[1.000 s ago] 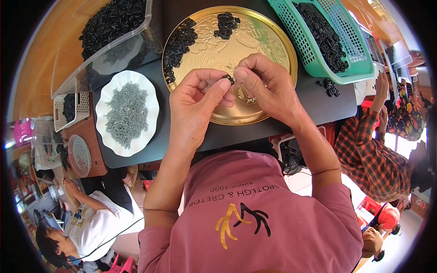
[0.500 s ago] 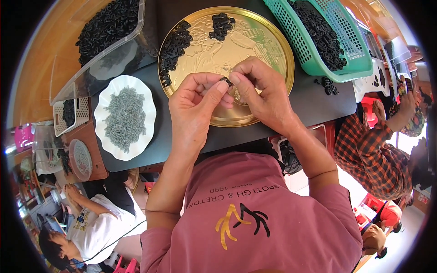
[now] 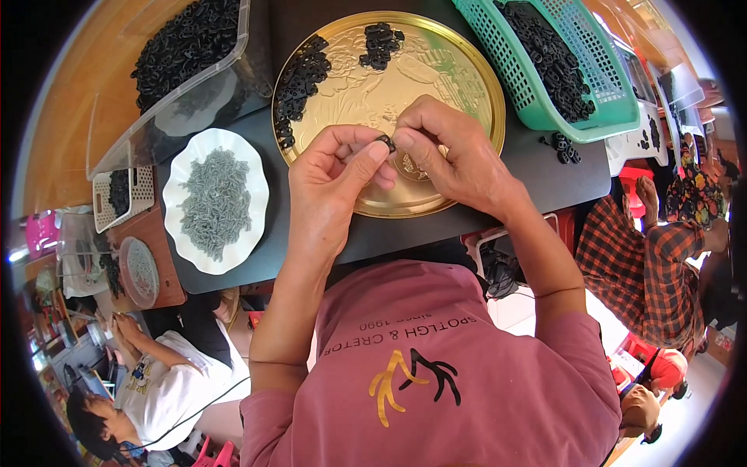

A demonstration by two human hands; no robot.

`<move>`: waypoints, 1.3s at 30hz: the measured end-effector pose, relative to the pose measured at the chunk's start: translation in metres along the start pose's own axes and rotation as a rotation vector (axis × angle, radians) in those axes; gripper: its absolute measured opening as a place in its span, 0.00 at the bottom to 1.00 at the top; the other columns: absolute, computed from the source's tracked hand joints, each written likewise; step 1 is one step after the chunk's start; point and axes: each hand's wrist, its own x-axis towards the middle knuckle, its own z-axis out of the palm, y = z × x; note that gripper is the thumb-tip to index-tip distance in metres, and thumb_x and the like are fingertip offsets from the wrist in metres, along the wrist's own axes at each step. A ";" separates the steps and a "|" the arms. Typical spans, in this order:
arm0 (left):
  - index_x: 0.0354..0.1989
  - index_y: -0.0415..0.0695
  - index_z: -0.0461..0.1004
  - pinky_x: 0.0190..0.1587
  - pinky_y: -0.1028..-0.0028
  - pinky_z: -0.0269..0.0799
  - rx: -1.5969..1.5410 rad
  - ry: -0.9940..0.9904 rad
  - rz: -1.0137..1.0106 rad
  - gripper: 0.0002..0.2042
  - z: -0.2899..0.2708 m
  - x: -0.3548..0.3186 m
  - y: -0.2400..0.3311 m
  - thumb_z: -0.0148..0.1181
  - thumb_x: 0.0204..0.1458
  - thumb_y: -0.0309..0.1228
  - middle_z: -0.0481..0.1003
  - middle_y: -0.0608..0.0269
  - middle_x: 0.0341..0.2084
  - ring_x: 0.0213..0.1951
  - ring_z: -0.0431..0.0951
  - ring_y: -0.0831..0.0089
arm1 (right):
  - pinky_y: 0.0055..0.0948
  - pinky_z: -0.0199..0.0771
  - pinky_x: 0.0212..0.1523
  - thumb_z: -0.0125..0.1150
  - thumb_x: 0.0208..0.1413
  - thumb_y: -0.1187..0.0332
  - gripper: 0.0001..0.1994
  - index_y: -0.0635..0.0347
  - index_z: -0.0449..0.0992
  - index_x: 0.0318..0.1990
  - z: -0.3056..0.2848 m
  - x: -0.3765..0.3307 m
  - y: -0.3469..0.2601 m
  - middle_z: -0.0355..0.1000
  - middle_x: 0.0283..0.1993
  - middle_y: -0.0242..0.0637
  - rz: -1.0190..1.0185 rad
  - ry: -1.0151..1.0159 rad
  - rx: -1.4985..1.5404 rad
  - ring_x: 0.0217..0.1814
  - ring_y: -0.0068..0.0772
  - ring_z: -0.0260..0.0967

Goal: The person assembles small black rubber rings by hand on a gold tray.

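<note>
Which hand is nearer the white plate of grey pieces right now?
Left. The left hand is just right of the white plate; the right hand lies farther right, over the gold tray.

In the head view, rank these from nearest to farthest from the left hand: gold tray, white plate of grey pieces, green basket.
1. Gold tray: right under the left hand, which shares a small black piece with the right hand.
2. White plate: to the left, on the dark table.
3. Green basket: far right, past the tray.
</note>
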 end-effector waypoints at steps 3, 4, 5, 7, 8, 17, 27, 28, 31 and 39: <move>0.40 0.36 0.72 0.34 0.82 0.73 0.001 -0.020 -0.023 0.07 0.001 -0.001 0.002 0.58 0.55 0.23 0.76 0.61 0.28 0.28 0.76 0.79 | 0.36 0.69 0.29 0.58 0.55 0.70 0.06 0.63 0.71 0.33 -0.005 0.002 0.003 0.67 0.29 0.41 -0.158 -0.040 -0.095 0.29 0.44 0.69; 0.40 0.36 0.72 0.33 0.81 0.72 0.019 -0.023 -0.017 0.07 0.001 -0.001 0.002 0.58 0.55 0.24 0.76 0.60 0.28 0.27 0.76 0.78 | 0.37 0.68 0.29 0.58 0.54 0.71 0.05 0.63 0.70 0.33 -0.006 0.003 0.002 0.66 0.29 0.42 -0.194 -0.066 -0.127 0.30 0.48 0.68; 0.40 0.36 0.72 0.32 0.80 0.72 0.036 -0.027 -0.011 0.07 0.001 -0.002 0.002 0.58 0.55 0.24 0.77 0.59 0.28 0.27 0.76 0.77 | 0.37 0.68 0.29 0.58 0.54 0.71 0.05 0.63 0.70 0.33 -0.008 0.003 0.001 0.66 0.29 0.42 -0.194 -0.067 -0.126 0.30 0.48 0.68; 0.40 0.35 0.72 0.32 0.81 0.72 0.033 -0.046 -0.011 0.07 0.000 -0.002 0.004 0.58 0.55 0.24 0.76 0.60 0.28 0.27 0.76 0.78 | 0.39 0.67 0.30 0.57 0.54 0.71 0.05 0.63 0.69 0.32 -0.012 0.005 -0.002 0.65 0.28 0.42 -0.235 -0.127 -0.132 0.30 0.47 0.67; 0.40 0.35 0.72 0.32 0.82 0.73 0.031 -0.066 -0.011 0.07 -0.001 -0.002 0.005 0.59 0.54 0.23 0.76 0.61 0.28 0.27 0.76 0.80 | 0.39 0.67 0.30 0.57 0.54 0.71 0.05 0.63 0.69 0.32 -0.013 0.006 -0.004 0.65 0.28 0.42 -0.235 -0.127 -0.131 0.30 0.47 0.67; 0.37 0.35 0.73 0.29 0.83 0.72 0.192 -0.042 0.052 0.05 -0.002 -0.002 0.009 0.59 0.54 0.22 0.74 0.65 0.24 0.25 0.74 0.82 | 0.34 0.67 0.30 0.56 0.54 0.74 0.04 0.64 0.69 0.32 -0.007 0.007 -0.003 0.67 0.29 0.41 -0.266 -0.170 -0.067 0.30 0.43 0.66; 0.38 0.36 0.72 0.30 0.84 0.71 0.181 -0.026 -0.015 0.05 -0.007 0.004 0.004 0.59 0.54 0.22 0.74 0.66 0.24 0.26 0.73 0.83 | 0.29 0.67 0.30 0.57 0.58 0.69 0.07 0.65 0.71 0.33 -0.013 0.003 0.005 0.68 0.29 0.38 -0.013 -0.185 -0.090 0.29 0.32 0.67; 0.38 0.36 0.72 0.30 0.84 0.71 0.190 -0.026 -0.027 0.05 -0.007 0.004 0.004 0.59 0.54 0.23 0.74 0.66 0.24 0.26 0.73 0.83 | 0.27 0.67 0.30 0.57 0.58 0.68 0.08 0.65 0.72 0.34 -0.016 0.002 0.005 0.68 0.29 0.37 0.046 -0.166 -0.076 0.30 0.29 0.67; 0.38 0.36 0.73 0.30 0.83 0.71 0.161 -0.028 -0.039 0.06 -0.008 0.005 0.004 0.59 0.54 0.23 0.74 0.65 0.24 0.25 0.74 0.82 | 0.30 0.68 0.29 0.61 0.54 0.69 0.06 0.62 0.73 0.36 -0.016 0.000 0.005 0.69 0.31 0.39 -0.059 -0.051 -0.020 0.29 0.38 0.69; 0.39 0.34 0.72 0.29 0.83 0.71 0.066 -0.061 -0.048 0.07 -0.007 0.005 0.005 0.59 0.54 0.23 0.75 0.63 0.26 0.26 0.75 0.81 | 0.28 0.72 0.32 0.63 0.49 0.76 0.09 0.59 0.73 0.39 -0.013 0.001 0.004 0.70 0.35 0.37 -0.290 -0.010 -0.107 0.33 0.33 0.70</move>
